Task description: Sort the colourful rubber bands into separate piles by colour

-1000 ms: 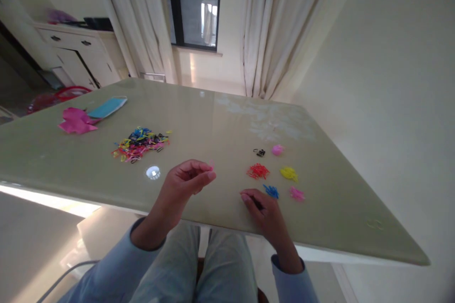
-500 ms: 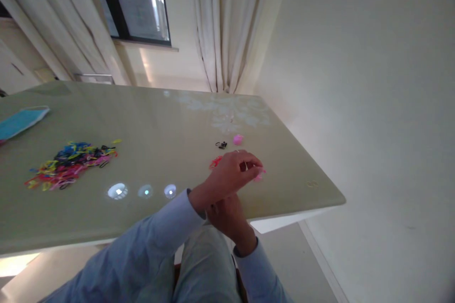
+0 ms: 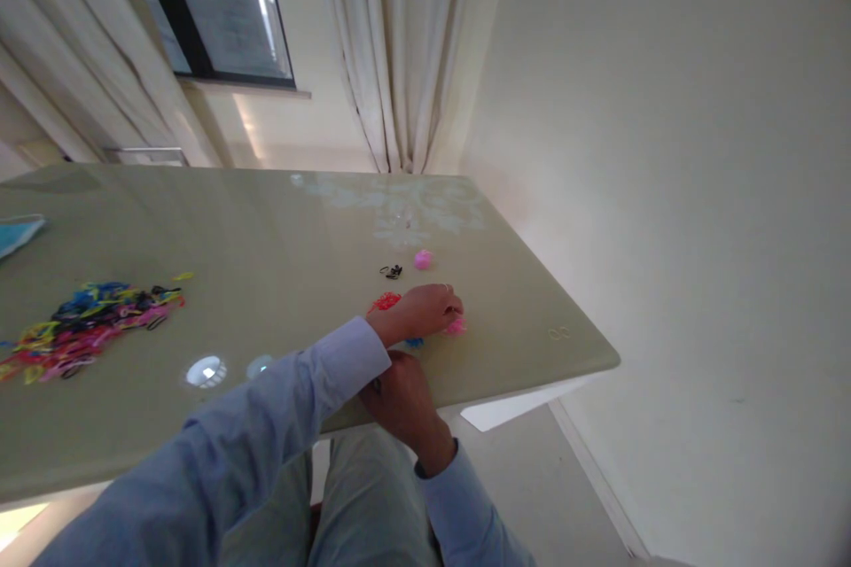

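My left arm crosses over my right. My left hand [image 3: 429,310] is low over the table, its fingers curled together at the edge of a small pink pile [image 3: 456,326]; anything between the fingertips is hidden. Closed at the table's front edge, my right hand [image 3: 404,399] sits under my left sleeve, which partly covers it, so its contents do not show. Beside my left wrist lie a red pile [image 3: 384,301] and a blue pile [image 3: 414,342] of small bands. Farther back are a few black bands [image 3: 394,271] and a pink clump [image 3: 423,260].
A large mixed heap of coloured loop-shaped bands [image 3: 99,319] lies on the left of the table [image 3: 285,248]. A blue face mask [image 3: 19,236] is at the far left edge. Two pale loops [image 3: 558,334] lie near the right corner, with a wall [image 3: 631,151] beyond.
My left hand has lowered and curled down at the pink pile, its fingers closer together. The blue pile now shows below my left wrist. The view has turned slightly right.
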The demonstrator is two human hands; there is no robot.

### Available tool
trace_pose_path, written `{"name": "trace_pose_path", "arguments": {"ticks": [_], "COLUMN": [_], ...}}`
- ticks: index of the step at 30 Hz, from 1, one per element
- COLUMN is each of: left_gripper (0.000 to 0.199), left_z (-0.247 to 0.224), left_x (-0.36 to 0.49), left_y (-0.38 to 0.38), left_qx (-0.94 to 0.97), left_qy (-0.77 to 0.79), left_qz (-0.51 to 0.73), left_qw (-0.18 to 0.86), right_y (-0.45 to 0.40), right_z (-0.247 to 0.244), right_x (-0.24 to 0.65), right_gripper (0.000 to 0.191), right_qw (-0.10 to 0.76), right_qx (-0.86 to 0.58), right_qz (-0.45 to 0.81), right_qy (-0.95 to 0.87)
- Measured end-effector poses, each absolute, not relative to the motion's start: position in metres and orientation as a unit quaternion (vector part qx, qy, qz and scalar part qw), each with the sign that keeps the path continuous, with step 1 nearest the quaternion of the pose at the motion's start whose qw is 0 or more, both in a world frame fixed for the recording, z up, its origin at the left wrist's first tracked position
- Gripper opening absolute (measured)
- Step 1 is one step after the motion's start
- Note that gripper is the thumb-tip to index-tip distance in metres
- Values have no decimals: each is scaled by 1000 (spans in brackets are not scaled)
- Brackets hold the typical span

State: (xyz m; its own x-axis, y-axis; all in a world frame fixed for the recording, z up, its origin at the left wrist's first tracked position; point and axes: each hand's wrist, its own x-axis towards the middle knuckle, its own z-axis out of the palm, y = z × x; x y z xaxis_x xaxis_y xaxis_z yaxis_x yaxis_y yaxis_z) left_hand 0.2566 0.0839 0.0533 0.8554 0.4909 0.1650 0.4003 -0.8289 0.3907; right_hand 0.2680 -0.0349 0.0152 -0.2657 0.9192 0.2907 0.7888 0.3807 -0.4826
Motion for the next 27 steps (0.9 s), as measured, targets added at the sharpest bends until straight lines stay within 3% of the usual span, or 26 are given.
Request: {"name": "trace_pose_path", "arguments": {"ticks": [8,16,22,27], "left_gripper": [27,26,22,21], "left_z": [67,76,54,26], "left_x": [240,162,79,18], "left_y": [76,46,16,-4], "left_qx": [946,876,761,721], "left_qy": [250,326,457,529], "left_qz": [132,266,379,385], "left_qw": [158,237,260,228], "right_y": [-35,-36,-39,-35], "right_z": [14,14,16,18], "right_x": [270,273,275,278], "right_gripper": [17,22,23,26], "right_qw": [298,362,367,351], "right_qx": [-535,-516,-503,-496], "right_qz": [159,192,193,203], "right_qy": [-774,-753,-758,-768]}}
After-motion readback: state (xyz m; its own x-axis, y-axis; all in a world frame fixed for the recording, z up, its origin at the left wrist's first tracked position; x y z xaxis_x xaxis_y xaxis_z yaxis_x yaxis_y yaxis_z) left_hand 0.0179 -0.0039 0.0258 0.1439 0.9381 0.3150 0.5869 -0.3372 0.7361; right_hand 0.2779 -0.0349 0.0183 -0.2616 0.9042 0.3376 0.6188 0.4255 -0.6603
